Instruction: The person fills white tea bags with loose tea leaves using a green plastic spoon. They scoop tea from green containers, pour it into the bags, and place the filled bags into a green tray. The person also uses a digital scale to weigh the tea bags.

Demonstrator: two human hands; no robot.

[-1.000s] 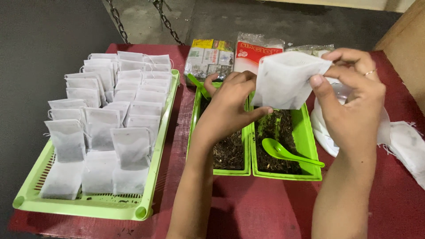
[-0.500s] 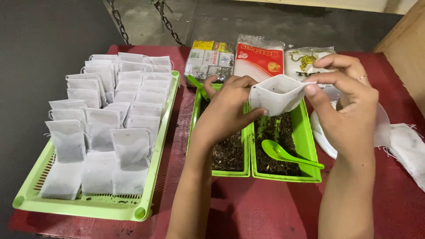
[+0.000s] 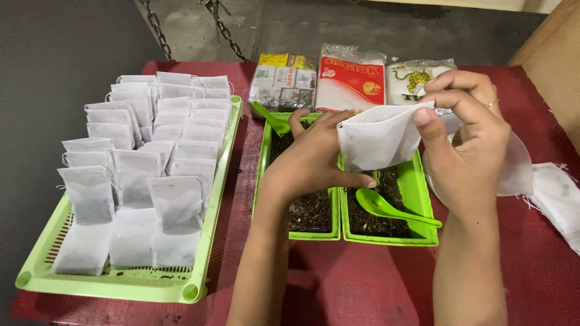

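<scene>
- The work surface is a dark red table (image 3: 362, 284), matt and a little scuffed; beyond its far edge there is a grey concrete floor, and two metal chains (image 3: 158, 27) hang down at the far left.
- At the far right a piece of light brown wooden board (image 3: 553, 42) stands next to the table.
- The right hand (image 3: 468, 136) holds a small white filter bag (image 3: 379, 137) above the two middle trays; thumb and fingers pinch its upper right corner, so the grip is narrow and closed on the bag.
- The left hand (image 3: 314, 160) is at the left side of the same bag, fingers stretched and touching its lower edge; it does not close around it, the hand is open.
- Under the hands two narrow lime-green plastic trays (image 3: 393, 238) lie side by side, both with dark, crumbly dried leaves inside.
- A green plastic spoon (image 3: 386, 208) lies in the right tray; a second green spoon (image 3: 272, 118) leans at the far end of the left tray, partly hidden by the left hand.
- On the left, a large green slotted tray (image 3: 127, 284) carries many filled white bags (image 3: 136, 157) standing in rows, of thin fibrous paper with strings.
- At the far side are three sealed packets (image 3: 350, 75), one mostly red.
- On the right, loose empty white bags (image 3: 559, 193) lie in a pile, partly covered by the right hand.
</scene>
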